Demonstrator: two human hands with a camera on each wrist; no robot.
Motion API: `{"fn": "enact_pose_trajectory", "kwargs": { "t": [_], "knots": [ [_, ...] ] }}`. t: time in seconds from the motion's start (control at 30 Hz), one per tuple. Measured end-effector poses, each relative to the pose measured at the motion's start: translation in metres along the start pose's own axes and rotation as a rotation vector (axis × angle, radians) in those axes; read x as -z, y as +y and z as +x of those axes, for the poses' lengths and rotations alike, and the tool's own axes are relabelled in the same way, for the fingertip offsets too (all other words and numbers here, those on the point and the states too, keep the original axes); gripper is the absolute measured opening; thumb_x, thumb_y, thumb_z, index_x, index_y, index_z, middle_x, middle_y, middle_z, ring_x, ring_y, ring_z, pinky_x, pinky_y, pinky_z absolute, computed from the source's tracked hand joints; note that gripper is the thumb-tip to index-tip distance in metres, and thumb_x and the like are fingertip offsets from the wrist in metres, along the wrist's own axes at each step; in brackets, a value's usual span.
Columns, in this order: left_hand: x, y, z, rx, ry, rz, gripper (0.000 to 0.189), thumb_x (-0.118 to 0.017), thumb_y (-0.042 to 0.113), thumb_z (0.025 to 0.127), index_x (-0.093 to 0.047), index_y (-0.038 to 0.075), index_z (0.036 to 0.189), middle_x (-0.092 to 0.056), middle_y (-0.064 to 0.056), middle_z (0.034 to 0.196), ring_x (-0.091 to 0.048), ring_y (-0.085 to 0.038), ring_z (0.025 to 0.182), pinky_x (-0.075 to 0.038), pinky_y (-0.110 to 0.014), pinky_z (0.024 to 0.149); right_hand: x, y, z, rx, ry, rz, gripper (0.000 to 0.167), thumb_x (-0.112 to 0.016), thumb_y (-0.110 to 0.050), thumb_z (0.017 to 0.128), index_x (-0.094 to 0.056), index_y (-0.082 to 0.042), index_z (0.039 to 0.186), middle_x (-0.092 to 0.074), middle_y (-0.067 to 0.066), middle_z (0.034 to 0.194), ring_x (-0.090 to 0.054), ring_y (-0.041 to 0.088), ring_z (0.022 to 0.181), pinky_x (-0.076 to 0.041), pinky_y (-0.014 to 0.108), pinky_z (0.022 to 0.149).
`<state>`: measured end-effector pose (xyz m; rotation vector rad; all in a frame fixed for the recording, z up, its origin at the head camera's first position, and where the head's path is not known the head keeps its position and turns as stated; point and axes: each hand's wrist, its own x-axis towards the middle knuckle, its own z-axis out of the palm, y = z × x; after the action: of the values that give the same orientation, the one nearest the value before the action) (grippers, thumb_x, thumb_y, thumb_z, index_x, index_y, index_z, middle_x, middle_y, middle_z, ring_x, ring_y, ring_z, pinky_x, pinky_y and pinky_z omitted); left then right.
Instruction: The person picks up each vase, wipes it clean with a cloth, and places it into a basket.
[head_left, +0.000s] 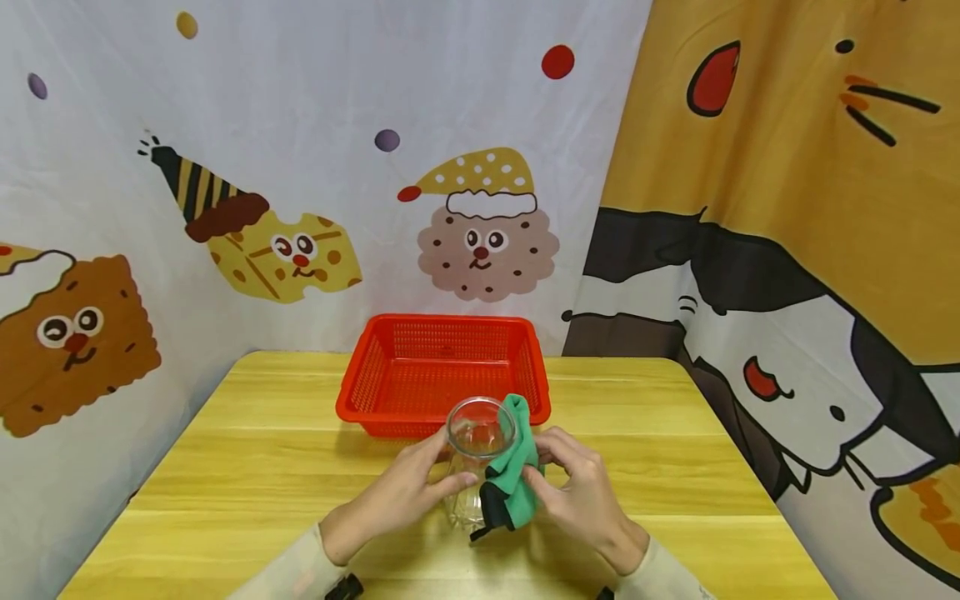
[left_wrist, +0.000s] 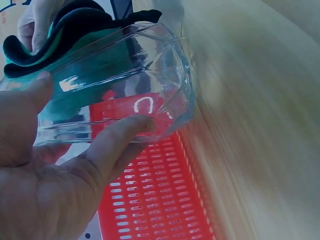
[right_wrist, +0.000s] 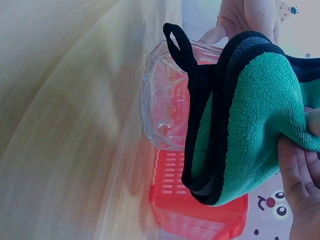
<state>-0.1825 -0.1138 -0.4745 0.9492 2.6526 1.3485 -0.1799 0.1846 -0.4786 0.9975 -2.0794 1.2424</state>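
Observation:
A clear glass jar (head_left: 467,487) with a wide round mouth stands upright in front of me, its faceted base close to the tabletop. My left hand (head_left: 405,483) grips it from the left, thumb on the near side and fingers around the far side. Between the thumb and fingers of my right hand (head_left: 577,492) is a green towel (head_left: 519,475) with black edging, pinched against the jar's right side. One end of the cloth folds over the rim. In the right wrist view a black hanging loop (right_wrist: 180,47) sticks out from the towel's corner.
Behind the jar, a red perforated plastic basket (head_left: 442,425) sits near the back of the light wooden table (head_left: 247,467). A curtain with cartoon prints (head_left: 300,100) hangs right behind the table and along its sides.

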Motion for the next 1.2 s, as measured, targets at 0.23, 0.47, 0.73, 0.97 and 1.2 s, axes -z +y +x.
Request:
{"fn": "enact_pose_trajectory", "kwargs": {
  "t": [0.23,0.47,0.73,0.97,1.2],
  "knots": [
    [0.000,0.005,0.001,0.031,-0.009,-0.007,0.078,-0.072,0.049,0.116,-0.034,0.033,0.182,-0.068,-0.006,0.169,-0.078,-0.035,0.141,-0.067,-0.061,0.117,0.004,0.002,-0.003,-0.019,-0.004,0.028,0.050,-0.085,0.020,0.089,-0.082,-0.012,0.126,-0.082,0.002,0.111,-0.079,0.011,0.089,-0.070,0.019,0.083],
    [0.000,0.010,0.000,0.058,0.001,-0.017,0.077,-0.077,0.049,0.113,-0.040,0.035,0.179,-0.068,-0.005,0.168,-0.075,-0.034,0.145,-0.067,-0.062,0.116,0.007,0.003,-0.007,-0.035,0.012,0.037,0.051,-0.085,0.021,0.087,-0.083,-0.014,0.124,-0.081,0.000,0.108,-0.079,0.011,0.089,-0.071,0.020,0.083],
    [-0.002,0.018,-0.002,0.097,0.067,0.048,0.081,-0.085,0.053,0.106,-0.049,0.031,0.175,-0.064,-0.004,0.168,-0.065,-0.033,0.153,-0.060,-0.070,0.123,0.015,0.003,-0.008,-0.030,0.030,0.049,0.054,-0.082,0.025,0.085,-0.083,-0.012,0.124,-0.081,0.003,0.111,-0.079,0.013,0.093,-0.070,0.019,0.087],
    [-0.010,0.027,-0.001,0.163,0.132,0.086,0.089,-0.093,0.054,0.099,-0.050,0.031,0.173,-0.065,-0.005,0.156,-0.071,-0.027,0.139,-0.066,-0.061,0.114,0.026,0.005,-0.010,-0.056,0.041,0.036,0.056,-0.081,0.028,0.084,-0.083,-0.011,0.124,-0.080,0.004,0.112,-0.079,0.012,0.094,-0.070,0.019,0.086],
    [-0.017,0.030,0.003,0.197,0.169,0.108,0.098,-0.099,0.049,0.094,-0.048,0.024,0.175,-0.065,-0.007,0.145,-0.068,-0.019,0.122,-0.068,-0.049,0.102,0.033,0.008,-0.012,-0.082,0.050,0.018,0.054,-0.081,0.028,0.086,-0.083,-0.012,0.123,-0.080,0.004,0.111,-0.078,0.010,0.095,-0.071,0.019,0.085]
  ]
}}
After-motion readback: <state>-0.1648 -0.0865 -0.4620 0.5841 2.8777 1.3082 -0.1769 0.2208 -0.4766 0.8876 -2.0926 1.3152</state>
